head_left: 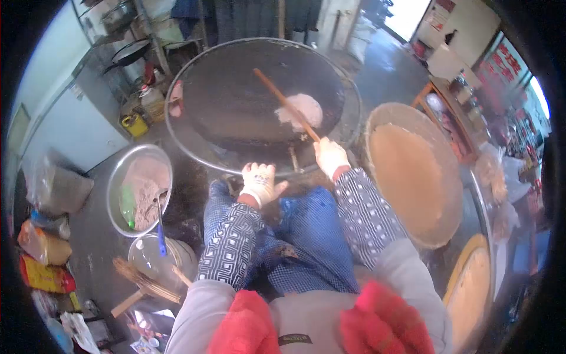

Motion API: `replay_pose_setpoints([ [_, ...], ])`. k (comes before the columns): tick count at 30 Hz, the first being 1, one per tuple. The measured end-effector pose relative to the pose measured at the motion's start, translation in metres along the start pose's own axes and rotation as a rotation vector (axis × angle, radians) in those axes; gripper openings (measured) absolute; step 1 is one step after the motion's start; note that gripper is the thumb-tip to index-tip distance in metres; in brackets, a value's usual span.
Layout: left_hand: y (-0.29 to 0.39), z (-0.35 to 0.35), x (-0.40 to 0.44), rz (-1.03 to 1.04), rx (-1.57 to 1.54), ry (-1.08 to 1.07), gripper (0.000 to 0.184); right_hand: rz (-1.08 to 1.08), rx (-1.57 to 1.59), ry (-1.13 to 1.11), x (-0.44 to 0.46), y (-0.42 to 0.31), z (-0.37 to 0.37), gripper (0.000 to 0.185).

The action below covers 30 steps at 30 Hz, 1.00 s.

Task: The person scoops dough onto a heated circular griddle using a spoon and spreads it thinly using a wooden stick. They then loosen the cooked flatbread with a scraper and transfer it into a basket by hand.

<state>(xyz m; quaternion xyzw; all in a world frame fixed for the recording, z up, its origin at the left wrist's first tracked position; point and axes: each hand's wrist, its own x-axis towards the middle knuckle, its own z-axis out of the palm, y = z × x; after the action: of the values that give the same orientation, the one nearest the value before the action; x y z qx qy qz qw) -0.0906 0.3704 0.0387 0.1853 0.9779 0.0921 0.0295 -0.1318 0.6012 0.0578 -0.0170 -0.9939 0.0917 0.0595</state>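
The right hand [331, 155] grips a wooden stick [273, 88] near one end, giving it reach over pale batter [311, 110] on the round griddle [230, 97], whose near rim apparently steadies the open left hand [259, 180].

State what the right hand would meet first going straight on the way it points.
The pale batter on the griddle, it seems; the right hand might pass above it, as its height is unclear.
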Motion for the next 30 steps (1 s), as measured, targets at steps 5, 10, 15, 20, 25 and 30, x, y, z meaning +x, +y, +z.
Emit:
replay_pose_setpoints([
  [5,-0.009,0.01,0.003,0.061,-0.047,0.083,0.06,0.099,-0.022,0.018,0.013,0.03,0.015,0.038],
  [10,-0.011,0.004,0.002,0.02,-0.048,0.061,0.061,0.037,-0.097,-0.07,-0.006,0.001,-0.002,0.038],
  [15,-0.013,0.003,0.002,-0.009,-0.041,0.024,0.06,0.056,-0.133,0.107,0.014,0.048,0.023,0.035],
  [20,-0.019,0.007,0.0,-0.013,-0.038,0.046,0.06,-0.106,-0.133,0.013,-0.024,0.034,0.02,0.037],
  [25,-0.029,-0.003,-0.002,-0.023,-0.025,0.041,0.063,0.01,-0.187,0.072,0.006,0.05,0.001,0.034],
  [30,-0.042,-0.007,-0.004,-0.032,-0.029,0.03,0.058,0.097,-0.223,-0.045,0.006,0.054,-0.003,0.035],
])
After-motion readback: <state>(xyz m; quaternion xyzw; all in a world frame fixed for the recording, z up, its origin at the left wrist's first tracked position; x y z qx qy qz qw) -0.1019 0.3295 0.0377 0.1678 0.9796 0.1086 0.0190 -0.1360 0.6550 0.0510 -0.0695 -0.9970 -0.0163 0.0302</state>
